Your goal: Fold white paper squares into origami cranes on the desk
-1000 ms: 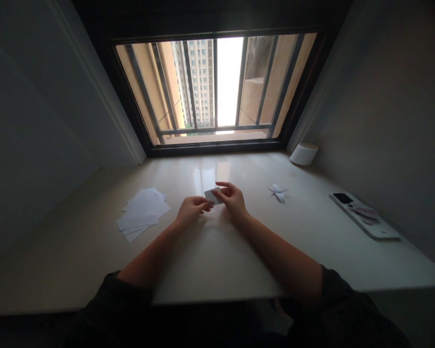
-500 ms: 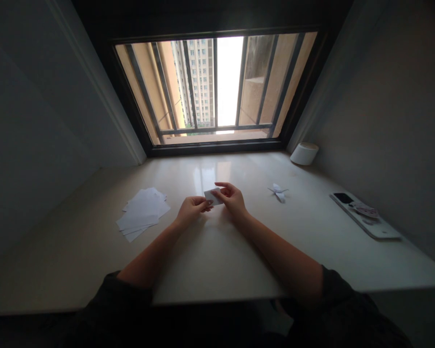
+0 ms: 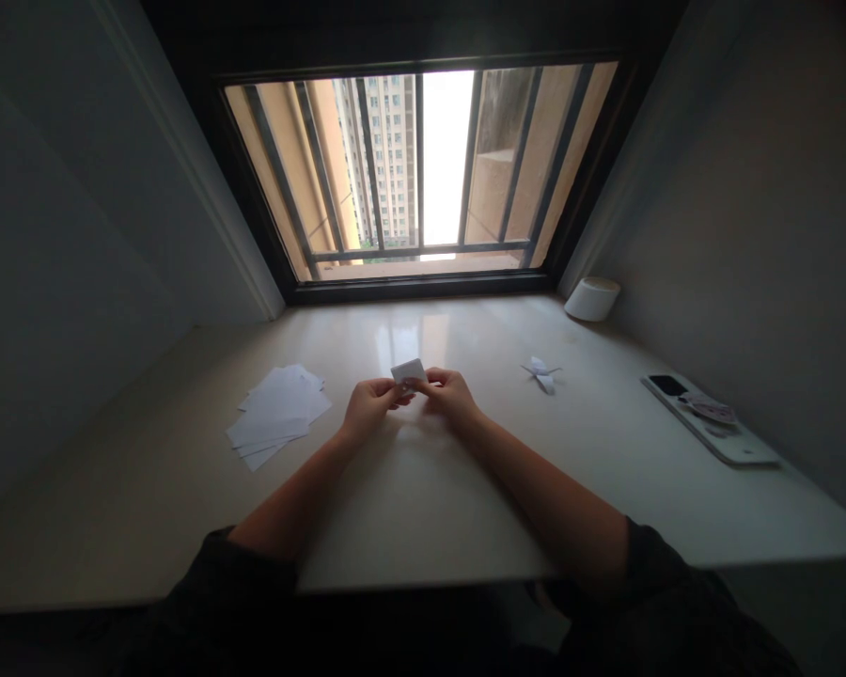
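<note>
A small folded piece of white paper (image 3: 409, 371) is pinched between my left hand (image 3: 373, 406) and my right hand (image 3: 451, 395), held a little above the pale desk (image 3: 409, 508). Its lower edge is hidden by my fingers. To the left of my left hand lies a loose stack of white paper sheets (image 3: 276, 417). A folded white paper figure (image 3: 541, 373) with pointed wings sits to the right of my right hand, apart from it.
A white cylindrical object (image 3: 592, 299) stands in the far right corner of the desk, below a barred window (image 3: 423, 169). A white tray or mat (image 3: 709, 420) along the right wall holds a black phone and a small patterned item.
The folded paper has turned more upright and risen slightly. My right hand has moved down and closer to my left, its fingers now closed on the paper.
</note>
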`<state>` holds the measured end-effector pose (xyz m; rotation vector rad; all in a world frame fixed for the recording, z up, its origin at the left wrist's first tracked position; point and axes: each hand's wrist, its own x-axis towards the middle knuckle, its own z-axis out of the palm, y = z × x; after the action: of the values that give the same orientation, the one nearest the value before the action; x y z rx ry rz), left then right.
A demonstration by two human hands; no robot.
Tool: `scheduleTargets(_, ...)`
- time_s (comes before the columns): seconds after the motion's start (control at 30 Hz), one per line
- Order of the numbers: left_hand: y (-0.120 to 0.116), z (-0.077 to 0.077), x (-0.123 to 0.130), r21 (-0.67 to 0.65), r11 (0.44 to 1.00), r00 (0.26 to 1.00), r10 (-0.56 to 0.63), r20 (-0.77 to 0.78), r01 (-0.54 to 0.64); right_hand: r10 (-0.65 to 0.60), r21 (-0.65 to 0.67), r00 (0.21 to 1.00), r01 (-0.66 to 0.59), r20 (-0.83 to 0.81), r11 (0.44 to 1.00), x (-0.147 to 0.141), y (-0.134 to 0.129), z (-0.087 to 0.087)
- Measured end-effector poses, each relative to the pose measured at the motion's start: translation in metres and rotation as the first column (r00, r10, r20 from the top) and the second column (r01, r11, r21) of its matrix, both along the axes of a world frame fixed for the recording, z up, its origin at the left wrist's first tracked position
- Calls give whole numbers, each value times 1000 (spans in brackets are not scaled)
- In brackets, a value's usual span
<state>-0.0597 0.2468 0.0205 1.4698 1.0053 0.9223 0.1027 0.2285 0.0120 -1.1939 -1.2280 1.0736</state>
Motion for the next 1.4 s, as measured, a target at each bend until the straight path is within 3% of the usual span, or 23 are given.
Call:
scheduleTargets(0.2, -2, 5, 1, -2, 1000, 999, -26, -33, 26, -1, 109, 999, 7, -54, 994, 0, 1, -4)
scheduleTargets(0.4, -4, 11, 4, -49, 998, 998, -51, -30, 49, -88, 97, 987, 102, -133, 990, -6, -2, -6)
scheduleTargets(0.53, -7, 7, 5, -26, 997, 994, -76, -77, 74, -171, 64, 952, 193, -252, 979, 5, 8, -8)
scheduleTargets(0.63, -9, -2, 5, 4, 993, 985, -120, -125, 121, -414, -31, 834, 434, -364, 901, 29, 22, -8)
scheduleTargets(0.73, -9, -9, 6, -19, 994, 987, -112, -115, 111, -522, -6, 780, 554, -344, 832, 47, 31, -8)
scheduleTargets(0.83, -8, -10, 6, -44, 995, 993, -87, -76, 84, -453, 0, 835, 476, -312, 879, 44, 30, -7)
scheduleTargets(0.97, -6, -5, 6, -56, 997, 998, -59, -3, 58, -232, 63, 944, 253, -235, 966, 23, 19, -3)
scheduleTargets(1.13, -3, -3, 5, -53, 998, 1000, -15, 23, 16, -54, 131, 994, 67, -99, 989, 9, 10, -2)
scheduleTargets(1.23, -2, -4, 5, -18, 1000, 1000, -22, 5, 22, -68, 124, 990, 83, -122, 989, 6, 9, -5)
scheduleTargets(1.4, -6, -2, 8, 89, 994, 986, -45, -161, 60, -233, 146, 960, 256, -157, 956, 1, 7, -9)
